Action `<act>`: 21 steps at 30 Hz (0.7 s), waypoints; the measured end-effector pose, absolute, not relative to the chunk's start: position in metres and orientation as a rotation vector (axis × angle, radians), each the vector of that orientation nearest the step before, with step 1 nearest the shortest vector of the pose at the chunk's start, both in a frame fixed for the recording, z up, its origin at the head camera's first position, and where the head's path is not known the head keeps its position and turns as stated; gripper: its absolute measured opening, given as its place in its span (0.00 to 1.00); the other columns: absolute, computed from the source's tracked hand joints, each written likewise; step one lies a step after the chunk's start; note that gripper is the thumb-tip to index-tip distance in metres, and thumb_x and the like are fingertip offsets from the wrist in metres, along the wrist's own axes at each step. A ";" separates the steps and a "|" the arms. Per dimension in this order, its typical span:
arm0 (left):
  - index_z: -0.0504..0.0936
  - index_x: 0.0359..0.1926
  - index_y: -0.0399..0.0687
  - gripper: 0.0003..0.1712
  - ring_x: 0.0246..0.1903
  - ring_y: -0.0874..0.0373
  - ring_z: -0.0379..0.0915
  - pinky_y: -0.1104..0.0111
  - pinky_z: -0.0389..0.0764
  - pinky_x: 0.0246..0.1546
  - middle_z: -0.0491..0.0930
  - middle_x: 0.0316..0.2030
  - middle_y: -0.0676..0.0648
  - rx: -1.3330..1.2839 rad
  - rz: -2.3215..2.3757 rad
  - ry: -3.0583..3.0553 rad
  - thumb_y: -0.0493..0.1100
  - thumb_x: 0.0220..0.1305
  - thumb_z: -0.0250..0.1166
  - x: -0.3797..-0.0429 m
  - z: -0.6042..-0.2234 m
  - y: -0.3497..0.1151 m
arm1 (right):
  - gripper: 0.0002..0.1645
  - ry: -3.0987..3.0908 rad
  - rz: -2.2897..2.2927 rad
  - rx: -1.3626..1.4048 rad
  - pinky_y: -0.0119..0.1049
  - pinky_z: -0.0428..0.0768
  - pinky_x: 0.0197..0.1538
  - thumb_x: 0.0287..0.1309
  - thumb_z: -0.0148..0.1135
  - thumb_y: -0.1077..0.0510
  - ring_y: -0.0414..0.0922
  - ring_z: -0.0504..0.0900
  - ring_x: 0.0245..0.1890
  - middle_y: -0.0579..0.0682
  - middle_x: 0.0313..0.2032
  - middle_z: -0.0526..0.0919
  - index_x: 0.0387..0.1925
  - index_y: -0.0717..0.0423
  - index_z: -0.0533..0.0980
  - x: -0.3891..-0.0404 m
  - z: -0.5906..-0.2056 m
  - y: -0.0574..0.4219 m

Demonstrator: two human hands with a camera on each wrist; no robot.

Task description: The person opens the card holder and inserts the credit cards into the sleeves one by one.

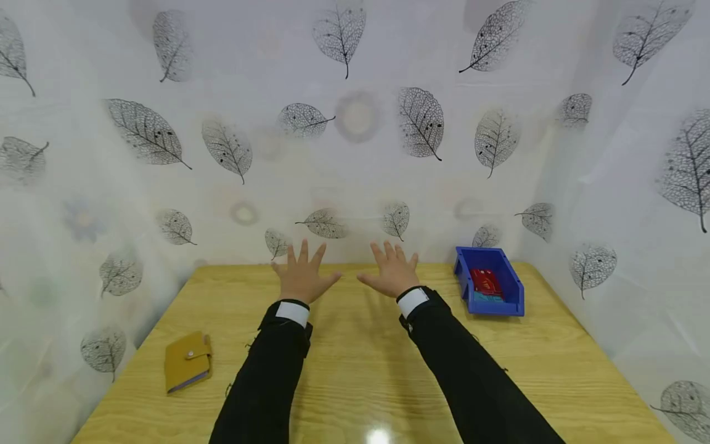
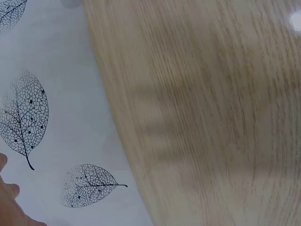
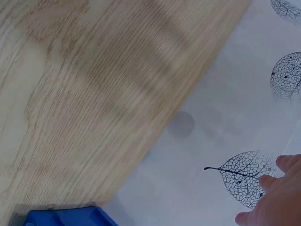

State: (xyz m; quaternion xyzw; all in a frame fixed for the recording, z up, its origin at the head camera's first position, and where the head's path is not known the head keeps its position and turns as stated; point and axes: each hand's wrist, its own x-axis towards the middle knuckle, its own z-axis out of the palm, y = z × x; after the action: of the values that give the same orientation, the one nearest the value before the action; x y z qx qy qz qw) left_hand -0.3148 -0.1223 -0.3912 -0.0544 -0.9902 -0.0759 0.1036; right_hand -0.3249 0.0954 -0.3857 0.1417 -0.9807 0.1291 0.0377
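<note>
Both hands reach forward over the far part of the wooden table (image 1: 355,370), fingers spread and nothing held. My left hand (image 1: 302,274) is left of the middle, its thumb pointing toward the other hand. Across a small gap, my right hand (image 1: 392,271) mirrors it. Nearest to the right hand is a blue plastic bin (image 1: 513,293) at the back right, with red and teal packets (image 1: 486,282) inside. A yellow notebook (image 1: 187,362) with a snap strap lies at the left, well away from the left hand. Each wrist view catches only some fingertips at a lower corner.
A pale curtain (image 1: 355,166) printed with dark skeleton leaves hangs behind the table and along both sides. It meets the table's back edge just beyond the hands. A bright light reflection shows on the tabletop near the front.
</note>
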 end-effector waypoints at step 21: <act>0.73 0.61 0.34 0.33 0.54 0.35 0.73 0.44 0.74 0.51 0.76 0.55 0.31 -0.147 -0.559 -3.075 0.52 0.64 0.63 -0.246 -0.428 -0.187 | 0.44 -3.138 0.837 0.848 0.67 0.58 0.65 0.65 0.53 0.35 0.61 0.60 0.69 0.63 0.69 0.62 0.71 0.58 0.61 -0.265 -0.416 0.110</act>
State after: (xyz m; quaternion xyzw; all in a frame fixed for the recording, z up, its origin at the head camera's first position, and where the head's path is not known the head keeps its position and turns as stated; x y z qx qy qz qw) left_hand -0.2459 -0.1873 -0.4282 -0.0470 -0.9828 -0.1787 0.0065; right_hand -0.2653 0.1103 -0.4160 0.2511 -0.9295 0.2480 -0.1074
